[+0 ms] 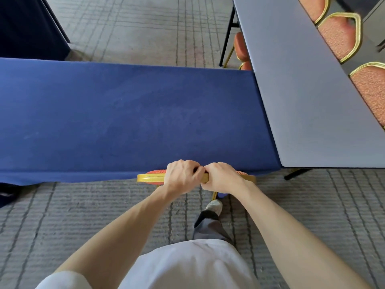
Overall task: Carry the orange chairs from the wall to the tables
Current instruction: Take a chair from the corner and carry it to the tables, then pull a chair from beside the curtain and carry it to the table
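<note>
An orange chair (pixel 149 177) with a gold frame stands against the near edge of the table with the blue cloth (pixel 125 115). Only the top of its backrest and one gold leg show; the seat is hidden under the cloth. My left hand (pixel 182 176) grips the gold top rail near its middle. My right hand (pixel 224 177) grips the same rail right beside it, the two hands almost touching.
A bare grey table (pixel 302 90) butts against the blue table's right end. Several orange chairs (pixel 339 36) line its far right side, and another orange chair (pixel 239 46) stands beyond its left edge. Dark draped furniture (pixel 29 26) stands far left. My foot (pixel 213 207) is on grey carpet.
</note>
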Demonstrator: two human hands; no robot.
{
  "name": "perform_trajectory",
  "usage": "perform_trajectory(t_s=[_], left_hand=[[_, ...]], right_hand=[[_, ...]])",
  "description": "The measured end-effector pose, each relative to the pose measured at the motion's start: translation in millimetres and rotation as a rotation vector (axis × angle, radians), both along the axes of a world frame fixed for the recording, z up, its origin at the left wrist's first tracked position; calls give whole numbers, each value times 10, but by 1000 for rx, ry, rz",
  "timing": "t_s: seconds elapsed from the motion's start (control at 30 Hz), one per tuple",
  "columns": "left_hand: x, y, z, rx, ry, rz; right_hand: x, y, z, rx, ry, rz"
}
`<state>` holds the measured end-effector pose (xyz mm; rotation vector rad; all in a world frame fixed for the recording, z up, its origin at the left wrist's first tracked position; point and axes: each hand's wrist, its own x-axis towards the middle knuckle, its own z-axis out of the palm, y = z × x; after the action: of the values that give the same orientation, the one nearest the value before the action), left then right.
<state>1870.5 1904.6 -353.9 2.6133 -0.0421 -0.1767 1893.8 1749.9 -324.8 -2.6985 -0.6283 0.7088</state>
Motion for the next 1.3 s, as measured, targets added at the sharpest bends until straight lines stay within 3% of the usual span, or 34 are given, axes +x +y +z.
perform_trajectory(t_s=[0.23,0.53,0.8,0.93,1.13,1.3], left_hand=[[-24,198,298,-422,189,145],[28,803,833,-435,103,340],[-452,1778,1482,-462,-108,820],[-1327,2341,1822,-485,-280,1205],[-2973,3001,2450,-273,-480,1625],[-4279,3331,2807,-94,-563,1767]], right_hand=[[56,57,385,-5,274,-50],[354,712,793,292,126,77],[575,2066,1175,484,100,389],[105,3035,1378,497,51,579],[-1278,4432,1945,645,93,817],[-2558,5164,2389,743,171,1046]])
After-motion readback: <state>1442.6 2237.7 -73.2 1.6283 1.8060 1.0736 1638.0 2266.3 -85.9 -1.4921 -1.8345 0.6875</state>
